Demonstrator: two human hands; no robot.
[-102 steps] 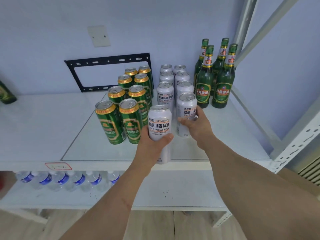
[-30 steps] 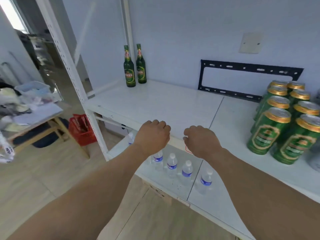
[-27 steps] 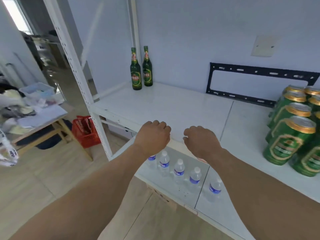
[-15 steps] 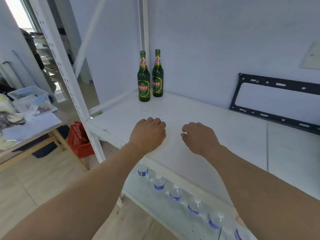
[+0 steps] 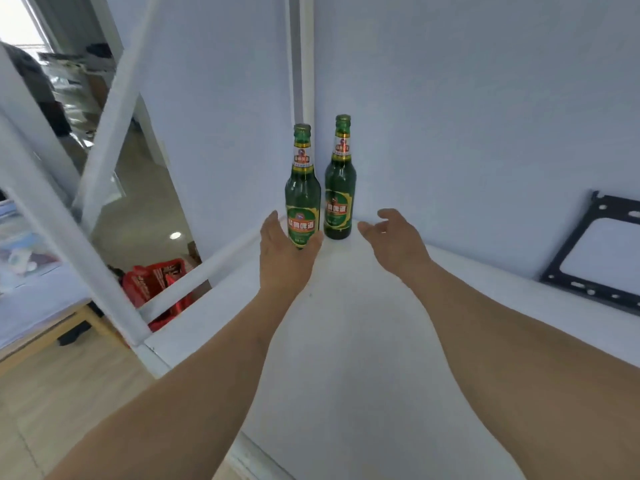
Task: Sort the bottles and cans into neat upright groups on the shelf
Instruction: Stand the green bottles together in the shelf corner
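1. Reaching forward over the white shelf [image 5: 346, 341], both our bare forearms stretch toward its far left corner, where the two walls meet.
2. Two green glass bottles stand upright in that corner, side by side and close together. The left bottle [image 5: 302, 188] sits slightly nearer to us; the right bottle [image 5: 340, 181] is tucked closer to the back wall. Both carry green, red and gold labels.
3. Our left hand [image 5: 284, 258] is at the base of the left bottle, palm turned inward. Thumb and fingers [image 5: 268, 230] are spread apart in a cup on either side of the lower label; the thumb tip lies against the glass on the right. We cannot tell whether the fingers actually touch the bottle; the grip is not closed.
4. Our right hand [image 5: 394, 240] hangs just right of the right bottle, apart from it, back of the hand up. Its fingers are loosely curled and separated, holding nothing.
5. A black metal bracket [image 5: 588, 271] leans against the back wall at far right.
6. Beyond the shelf's white upright post [image 5: 69, 244], a red crate [image 5: 156, 282] sits on the floor below.
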